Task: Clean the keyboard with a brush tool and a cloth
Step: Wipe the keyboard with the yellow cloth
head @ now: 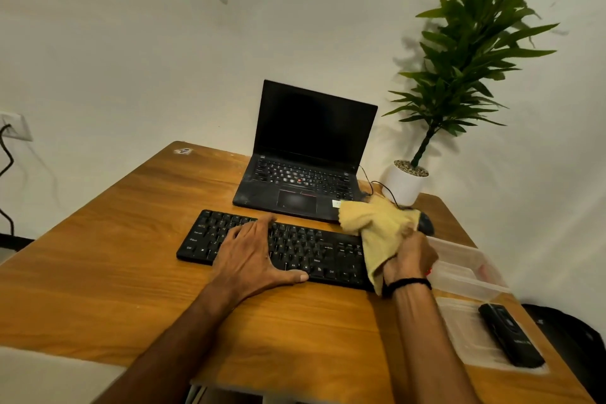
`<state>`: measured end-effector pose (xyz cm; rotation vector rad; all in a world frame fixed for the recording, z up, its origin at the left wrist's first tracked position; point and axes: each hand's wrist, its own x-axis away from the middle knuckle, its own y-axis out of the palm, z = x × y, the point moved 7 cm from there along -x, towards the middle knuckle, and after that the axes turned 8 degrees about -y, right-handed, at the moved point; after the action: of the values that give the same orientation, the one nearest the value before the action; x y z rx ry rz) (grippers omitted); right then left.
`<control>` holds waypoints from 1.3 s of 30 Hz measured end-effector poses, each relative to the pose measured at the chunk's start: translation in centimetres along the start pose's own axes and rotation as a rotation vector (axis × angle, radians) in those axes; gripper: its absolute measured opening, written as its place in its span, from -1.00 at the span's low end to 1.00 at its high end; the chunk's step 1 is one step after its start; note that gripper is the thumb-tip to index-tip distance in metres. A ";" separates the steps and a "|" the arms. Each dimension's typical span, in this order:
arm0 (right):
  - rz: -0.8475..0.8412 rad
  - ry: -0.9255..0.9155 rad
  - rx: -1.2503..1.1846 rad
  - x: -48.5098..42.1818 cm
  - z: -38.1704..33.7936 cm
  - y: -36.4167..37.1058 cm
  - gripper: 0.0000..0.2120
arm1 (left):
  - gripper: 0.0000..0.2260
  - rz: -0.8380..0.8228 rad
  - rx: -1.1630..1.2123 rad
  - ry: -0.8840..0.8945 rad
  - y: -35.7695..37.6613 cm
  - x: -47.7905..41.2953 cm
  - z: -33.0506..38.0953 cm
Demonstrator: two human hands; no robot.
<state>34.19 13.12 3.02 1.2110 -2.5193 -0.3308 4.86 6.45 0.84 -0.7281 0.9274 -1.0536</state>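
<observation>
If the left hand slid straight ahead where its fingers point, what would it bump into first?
Probably the laptop. The left hand lies flat on the keyboard, fingers aimed at the laptop's front edge just behind the keyboard, though the gap between them is hard to judge.

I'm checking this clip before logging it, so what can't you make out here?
Head view, keyboard: right end hidden by the yellow cloth and the right hand gripping it; middle keys covered by the left hand.
Head view, mouse: mostly behind the cloth.
Head view, black device: too small to tell if it is the brush tool.
</observation>
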 end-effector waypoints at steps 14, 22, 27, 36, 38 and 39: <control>-0.698 -0.756 1.274 9.2 5.1 6.3 -0.85 | 0.26 -0.001 -0.081 0.008 0.8 -0.1 1.0; -0.665 -0.746 1.357 11.5 5.4 7.5 -0.85 | 0.01 0.033 -0.038 0.048 0.7 -0.6 0.7; -0.697 -0.726 1.328 11.7 6.1 6.9 -0.75 | -0.05 0.035 -0.034 0.065 0.8 -0.6 0.8; -0.689 -0.742 1.310 12.1 6.6 8.3 -0.62 | -0.21 0.029 -0.017 0.070 0.8 -0.4 0.8; -0.722 -0.753 1.350 12.8 6.8 9.3 -0.60 | -0.34 0.039 -0.013 0.078 0.9 -0.3 0.7; -0.786 -0.762 1.350 13.7 7.1 9.5 -0.60 | -0.43 0.044 -0.006 0.082 0.9 -0.3 0.6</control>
<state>16.64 8.64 2.33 3.0152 -2.5901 1.1873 5.65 7.11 0.38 -0.6711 1.0127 -1.0485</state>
